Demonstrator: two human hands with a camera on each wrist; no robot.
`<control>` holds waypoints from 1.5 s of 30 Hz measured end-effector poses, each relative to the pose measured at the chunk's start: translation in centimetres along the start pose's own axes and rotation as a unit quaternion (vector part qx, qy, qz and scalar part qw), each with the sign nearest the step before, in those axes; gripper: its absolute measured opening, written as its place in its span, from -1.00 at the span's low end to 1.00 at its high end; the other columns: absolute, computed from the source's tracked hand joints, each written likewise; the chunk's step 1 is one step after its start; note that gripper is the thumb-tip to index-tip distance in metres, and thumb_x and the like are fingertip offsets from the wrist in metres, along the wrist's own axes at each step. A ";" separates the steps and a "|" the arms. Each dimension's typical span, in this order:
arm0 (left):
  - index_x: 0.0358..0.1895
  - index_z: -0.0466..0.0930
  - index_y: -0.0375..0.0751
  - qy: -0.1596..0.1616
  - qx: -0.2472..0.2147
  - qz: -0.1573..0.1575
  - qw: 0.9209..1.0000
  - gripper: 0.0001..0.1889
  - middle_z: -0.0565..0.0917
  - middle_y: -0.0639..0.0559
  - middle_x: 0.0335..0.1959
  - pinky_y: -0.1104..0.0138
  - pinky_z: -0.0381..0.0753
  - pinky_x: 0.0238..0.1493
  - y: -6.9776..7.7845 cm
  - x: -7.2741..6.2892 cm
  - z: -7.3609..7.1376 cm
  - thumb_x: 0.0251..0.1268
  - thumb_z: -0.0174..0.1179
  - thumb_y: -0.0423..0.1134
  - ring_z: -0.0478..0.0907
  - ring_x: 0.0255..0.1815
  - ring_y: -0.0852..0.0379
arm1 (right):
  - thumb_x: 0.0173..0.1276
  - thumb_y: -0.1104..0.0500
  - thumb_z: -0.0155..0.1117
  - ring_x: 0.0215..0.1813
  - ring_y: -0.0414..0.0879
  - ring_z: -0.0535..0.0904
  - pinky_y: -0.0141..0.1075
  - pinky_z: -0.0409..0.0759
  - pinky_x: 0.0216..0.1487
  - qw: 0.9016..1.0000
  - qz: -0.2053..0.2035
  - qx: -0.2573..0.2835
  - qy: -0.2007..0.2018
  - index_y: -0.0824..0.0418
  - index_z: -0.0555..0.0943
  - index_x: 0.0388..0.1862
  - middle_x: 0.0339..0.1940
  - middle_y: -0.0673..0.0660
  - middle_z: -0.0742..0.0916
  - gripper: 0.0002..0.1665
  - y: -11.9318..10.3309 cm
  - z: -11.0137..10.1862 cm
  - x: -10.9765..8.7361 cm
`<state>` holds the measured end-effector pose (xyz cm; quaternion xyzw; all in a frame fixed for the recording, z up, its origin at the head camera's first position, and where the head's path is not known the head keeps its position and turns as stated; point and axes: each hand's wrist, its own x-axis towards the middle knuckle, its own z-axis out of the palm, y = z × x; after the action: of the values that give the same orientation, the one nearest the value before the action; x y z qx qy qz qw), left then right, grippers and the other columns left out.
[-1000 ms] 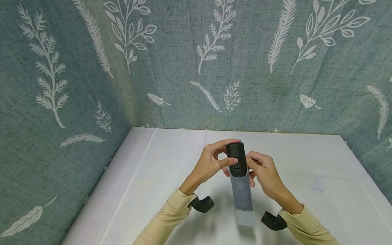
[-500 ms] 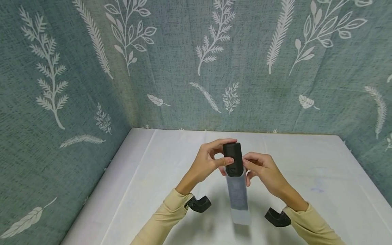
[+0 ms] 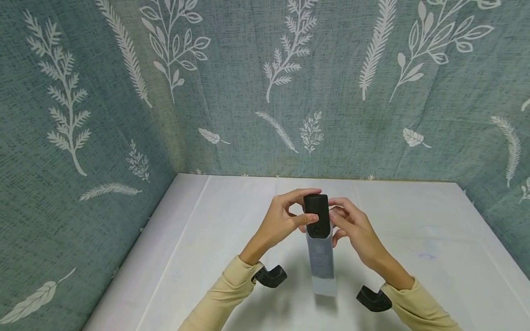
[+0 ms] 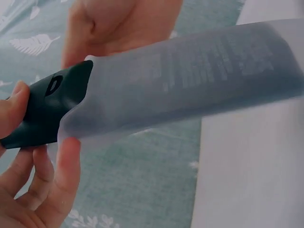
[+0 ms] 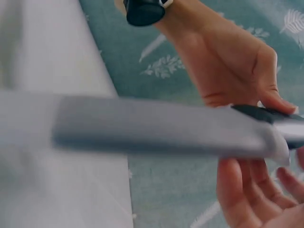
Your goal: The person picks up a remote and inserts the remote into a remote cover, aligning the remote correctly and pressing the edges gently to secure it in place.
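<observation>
A long black device [image 3: 318, 204] with a small D-shaped mark sits partly inside a frosted, see-through plastic sleeve [image 3: 320, 259]; the rest of its body shows dimly through the plastic. My left hand [image 3: 281, 218] grips the bare black end, thumb on its face and index finger over the top. On the other side my right hand [image 3: 358, 230] pinches the edge of the sleeve near its mouth, index finger stretched toward the device. The left wrist view shows the sleeve mouth [image 4: 71, 114] around the black body, with left fingertips [image 4: 71, 147] at its lower corner.
A white tabletop [image 3: 227, 230] lies under the hands, and a shadow falls on it below the sleeve. Green cloth [image 3: 236, 82] with white leaf prints rises behind and at the sides. Black wrist cameras [image 3: 271, 276] are strapped over beige sleeves.
The device and sleeve have shifted slightly left and tilted, the sleeve's lower end moving up in view. My right index finger has lifted and straightened toward the device. My left hand keeps its grip.
</observation>
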<state>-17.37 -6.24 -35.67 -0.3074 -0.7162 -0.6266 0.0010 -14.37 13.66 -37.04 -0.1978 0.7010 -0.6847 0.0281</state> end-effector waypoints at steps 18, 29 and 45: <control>0.04 0.53 -0.48 0.023 -0.063 0.075 0.995 -0.56 0.52 -0.26 0.11 0.13 0.66 -0.12 -1.3 -1.3 0.7 0.01 0.32 -0.60 0.50 0.07 -0.18 | 0.33 0.50 0.08 -0.35 -0.04 0.69 -0.20 0.57 -0.62 0.992 -0.124 0.014 -0.001 0.29 0.17 0.41 0.01 0.11 0.66 -0.32 -0.1 -1.2 0.3; -0.52 0.58 -0.36 -0.009 0.055 0.173 0.983 -0.83 0.48 -0.33 -0.02 0.18 0.57 0.05 0.1 -1.4 0.6 -0.15 0.39 -0.59 0.45 0.07 -0.19 | 0.36 0.47 0.05 -0.30 -0.02 0.70 -0.21 0.58 -0.61 0.994 -0.099 0.032 -0.020 0.32 0.16 0.40 0.03 0.11 0.64 -0.35 -0.5 -1.4 0.2; -0.50 0.43 -0.33 -0.018 0.079 0.203 0.976 -0.79 0.41 -0.44 0.15 0.14 0.51 0.14 0.8 -1.5 0.9 -0.09 0.30 -0.59 0.42 0.20 -0.24 | 0.35 0.45 0.09 -0.38 -0.01 0.68 -0.15 0.57 -0.66 0.994 -0.074 0.018 -0.078 0.38 0.20 0.36 0.04 0.15 0.66 -0.39 -0.5 -1.4 -0.2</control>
<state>-15.41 -6.05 -35.71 -0.4566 -0.6861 -0.5488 0.1400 -14.55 15.04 -36.55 -0.3010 0.6678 -0.6798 0.0356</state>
